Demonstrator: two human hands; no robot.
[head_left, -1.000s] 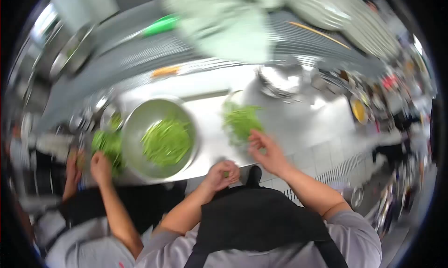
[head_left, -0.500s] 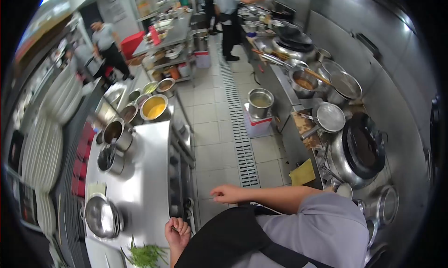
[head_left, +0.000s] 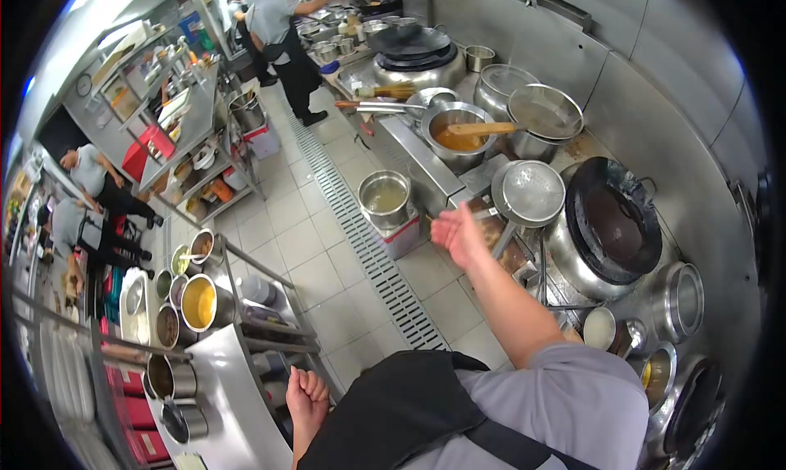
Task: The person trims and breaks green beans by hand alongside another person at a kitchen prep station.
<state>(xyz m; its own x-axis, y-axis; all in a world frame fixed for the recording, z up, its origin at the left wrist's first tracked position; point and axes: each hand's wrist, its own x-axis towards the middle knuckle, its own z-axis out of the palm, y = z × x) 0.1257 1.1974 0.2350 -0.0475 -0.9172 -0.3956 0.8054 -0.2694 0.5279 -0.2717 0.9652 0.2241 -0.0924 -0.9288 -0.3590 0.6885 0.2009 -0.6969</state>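
Note:
My right hand [head_left: 460, 236] is stretched forward over the edge of the stove counter, fingers apart and nothing in them. Just right of it rests a perforated metal strainer [head_left: 534, 192], its handle slanting down behind my forearm. Further right, a dark wok [head_left: 612, 216] sits on a round steel burner ring. Beyond my hand stands a steel pot of orange-brown liquid [head_left: 458, 141] with a wooden-handled tool across it. My left hand [head_left: 307, 395] is curled into a loose fist close to my apron, beside the steel worktable [head_left: 233, 400], and no object shows in it.
A pot of cloudy liquid [head_left: 384, 198] stands on a box on the floor, near a drain grate [head_left: 360, 216]. Pots of food, including a yellow one [head_left: 199, 303], line the left. A co-worker [head_left: 282, 40] stands at the far stove; other people are at the left.
My view has turned right toward the stove. My right arm has swung out forward and right, its hand opening toward the counter. My left hand stays curled near my body.

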